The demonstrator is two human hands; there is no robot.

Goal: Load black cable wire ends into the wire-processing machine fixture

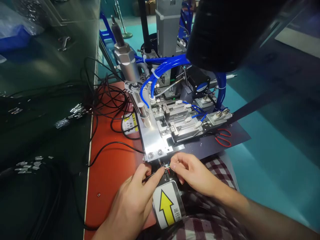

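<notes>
In front of the metal machine, my left hand is closed, thumb against forefinger, on a thin black cable. Thin coloured wires, red and green among them, show at the cable's end between both hands. My right hand pinches at these wires with thumb and forefinger; its fingertips hide the exact grip. Both hands are close together just below the machine's front plate. Under them is a white label with a yellow arrow.
Black cables lie looped on the orange board at left. Small metal connectors sit on the dark table, with a wrench farther back. Red-handled scissors lie right of the machine. A black cylinder hangs overhead; blue tubes run behind.
</notes>
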